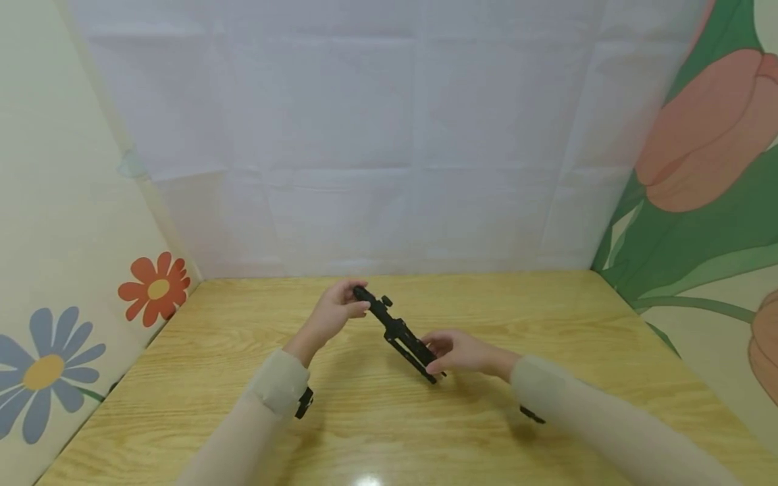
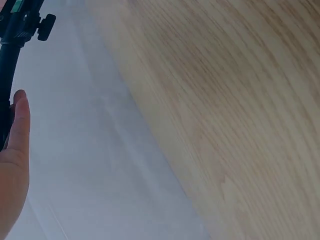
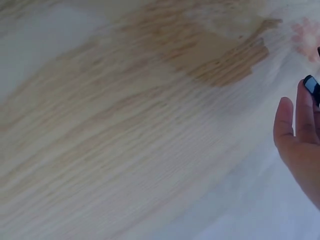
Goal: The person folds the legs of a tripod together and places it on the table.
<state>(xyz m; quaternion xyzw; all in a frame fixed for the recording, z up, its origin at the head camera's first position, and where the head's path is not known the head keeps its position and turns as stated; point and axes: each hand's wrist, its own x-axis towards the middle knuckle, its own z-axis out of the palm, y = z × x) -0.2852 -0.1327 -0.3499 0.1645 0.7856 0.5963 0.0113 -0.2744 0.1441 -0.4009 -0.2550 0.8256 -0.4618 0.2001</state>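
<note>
A small black tripod (image 1: 396,329) slants over the table between both hands, its legs lying close together towards the lower right. Near its upper end, the left hand (image 1: 333,312) holds the tube between thumb and fingers. The right hand (image 1: 463,352) grips the leg end. In the left wrist view, the tripod's tube (image 2: 8,65) runs up the left edge past a side knob (image 2: 46,27), with the left hand (image 2: 15,160) beneath. Only a leg tip (image 3: 313,88) shows in the right wrist view, at the fingers of the right hand (image 3: 302,145).
Both hands are over a wood-grain table (image 1: 243,378). A creased white sheet (image 1: 340,135) hangs behind it. Flower-painted panels stand at the left (image 1: 67,223) and right (image 1: 687,243). Dark bands (image 1: 304,403) sit at the wrists.
</note>
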